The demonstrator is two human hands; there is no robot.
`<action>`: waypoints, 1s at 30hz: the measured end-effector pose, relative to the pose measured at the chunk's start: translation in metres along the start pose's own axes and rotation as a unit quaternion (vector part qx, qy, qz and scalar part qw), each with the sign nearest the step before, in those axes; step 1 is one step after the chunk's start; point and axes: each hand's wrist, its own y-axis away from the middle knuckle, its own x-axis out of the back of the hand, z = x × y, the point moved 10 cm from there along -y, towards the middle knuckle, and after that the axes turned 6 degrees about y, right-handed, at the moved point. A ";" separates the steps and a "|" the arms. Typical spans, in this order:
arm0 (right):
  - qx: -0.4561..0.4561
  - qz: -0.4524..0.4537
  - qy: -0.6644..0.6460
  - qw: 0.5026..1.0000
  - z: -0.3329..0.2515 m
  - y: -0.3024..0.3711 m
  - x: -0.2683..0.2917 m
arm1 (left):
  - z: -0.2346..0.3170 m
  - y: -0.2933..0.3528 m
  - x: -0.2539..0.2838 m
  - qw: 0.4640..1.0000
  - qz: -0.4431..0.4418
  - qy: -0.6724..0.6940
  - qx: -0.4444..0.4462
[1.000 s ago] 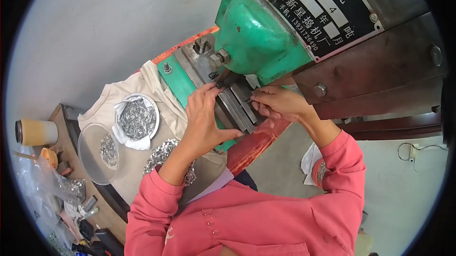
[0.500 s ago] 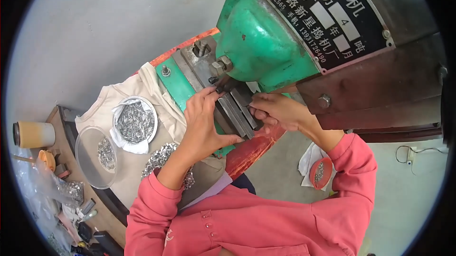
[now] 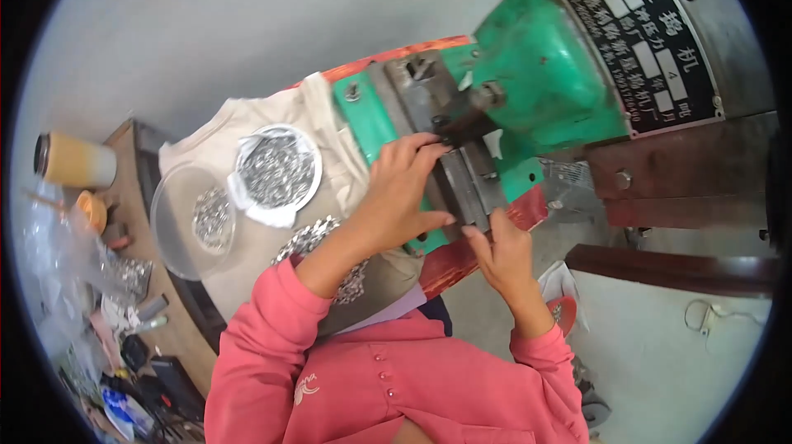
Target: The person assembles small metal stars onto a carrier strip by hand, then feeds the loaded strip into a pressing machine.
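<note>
At the bed of a green press [image 3: 553, 65], my left hand [image 3: 396, 197] spans a dark steel die block [image 3: 462, 184]. Its fingertips rest at the block's far end, beside the ram tip, and its thumb lies at the near end. My right hand [image 3: 505, 254] is at the block's near right corner, thumb and forefinger on its edge and the other fingers curled. A groove runs along the top of the block. Any small part lying in it is too blurred to make out.
On a cloth to the left stand a white bowl [image 3: 314, 165] of shiny metal pieces and a clear tub [image 3: 169, 234] holding a few more. A heap of metal pieces [image 3: 309, 238] lies beside my left forearm. Farther left, a cluttered wooden table [image 3: 183, 312] bears a yellow jar [image 3: 78, 161].
The view has shifted, so press and bowls sit farther right. My right hand has left the block's right side for its near end. My left hand stays on the block.
</note>
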 end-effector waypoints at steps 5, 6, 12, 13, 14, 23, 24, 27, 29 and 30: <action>0.030 0.057 0.016 0.998 -0.002 0.028 0.012 | 0.014 0.035 0.021 0.994 0.095 0.057 -0.016; 0.022 0.050 -0.003 0.998 0.007 0.040 0.016 | 0.016 0.044 0.024 0.993 0.090 0.073 0.001; -0.054 -0.076 -0.224 0.970 0.001 0.072 0.034 | 0.021 0.084 0.039 0.916 -0.039 0.385 0.102; -0.010 -0.119 -0.295 0.948 -0.018 0.071 0.031 | 0.020 0.089 0.047 0.916 -0.038 0.385 0.103; 0.011 -0.154 -0.354 0.922 -0.040 0.061 0.025 | 0.014 0.096 0.043 0.873 -0.078 0.455 0.159; 0.054 -0.423 -0.355 0.832 -0.180 -0.055 -0.042 | -0.015 0.136 0.141 0.827 -0.050 0.459 0.320; 0.051 -0.398 -0.352 0.845 -0.193 -0.069 -0.047 | -0.017 0.138 0.157 0.834 -0.014 0.450 0.320; 0.093 -0.280 -0.321 0.900 -0.227 -0.102 -0.056 | -0.030 0.154 0.187 0.800 0.088 0.504 0.314; 0.220 -0.078 -0.234 0.944 -0.259 -0.111 -0.026 | -0.033 0.163 0.201 0.796 0.119 0.508 0.306; 0.277 -0.036 -0.210 0.937 -0.275 -0.107 -0.016 | -0.037 0.169 0.206 0.787 0.134 0.516 0.310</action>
